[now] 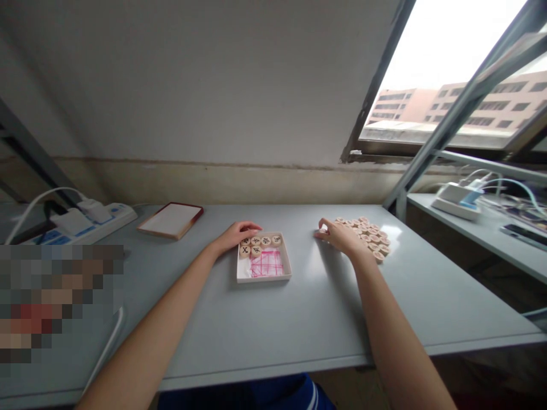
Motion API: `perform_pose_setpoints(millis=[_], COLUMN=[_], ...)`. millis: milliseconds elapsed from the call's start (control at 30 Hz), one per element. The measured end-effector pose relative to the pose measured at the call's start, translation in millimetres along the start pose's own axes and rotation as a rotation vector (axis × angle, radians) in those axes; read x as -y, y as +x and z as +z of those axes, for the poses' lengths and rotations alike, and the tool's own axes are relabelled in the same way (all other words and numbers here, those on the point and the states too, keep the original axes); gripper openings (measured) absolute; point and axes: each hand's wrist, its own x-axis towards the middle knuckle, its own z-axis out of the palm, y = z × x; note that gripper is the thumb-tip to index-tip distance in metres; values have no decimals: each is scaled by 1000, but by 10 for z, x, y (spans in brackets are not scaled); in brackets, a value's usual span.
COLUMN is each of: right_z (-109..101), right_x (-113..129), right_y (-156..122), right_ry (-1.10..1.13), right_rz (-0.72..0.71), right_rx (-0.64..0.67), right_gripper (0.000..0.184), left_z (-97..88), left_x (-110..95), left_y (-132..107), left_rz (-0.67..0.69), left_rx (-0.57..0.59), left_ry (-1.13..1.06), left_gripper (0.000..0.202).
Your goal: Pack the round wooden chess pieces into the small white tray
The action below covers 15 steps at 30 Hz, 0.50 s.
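A small white box [285,275] lies on the grey table [273,324], with a red-gridded folded sheet [266,264] in its near half. Several round wooden chess pieces [260,243] sit in its far row. My left hand [234,236] rests at the box's far left corner, fingers curled over the pieces there. My right hand [337,234] is at the left edge of a pile of wooden chess pieces [372,239], fingertips pinched together on a piece I can barely make out.
The box's lid [171,220], red-edged, lies at the back left. A white power strip [85,223] with plugs and a cable is at the far left. A second table [478,228] with chargers and cables stands to the right under a window.
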Motion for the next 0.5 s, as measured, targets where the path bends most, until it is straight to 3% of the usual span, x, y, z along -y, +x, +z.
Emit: perform_pose_setpoints(millis=[133,267,367,500], right_z=[46,109,176,197], right_x=[241,713,1003,1109], right_y=[36,-3,-80,-155], right_ry=[131,401,420,387], right_rz=[-99,-273,-395,-473], right_rx=[-57,-34,49,49], right_gripper=[27,32,29,21], left_z=[2,10,15,19], left_x=[12,25,39,63], left_y=[-2,6,20,41], left_rz=[12,46,72,89], left_rx=[-3,-7,-26,-35], left_ry=[2,36,79,105], left_gripper=[39,36,33,31])
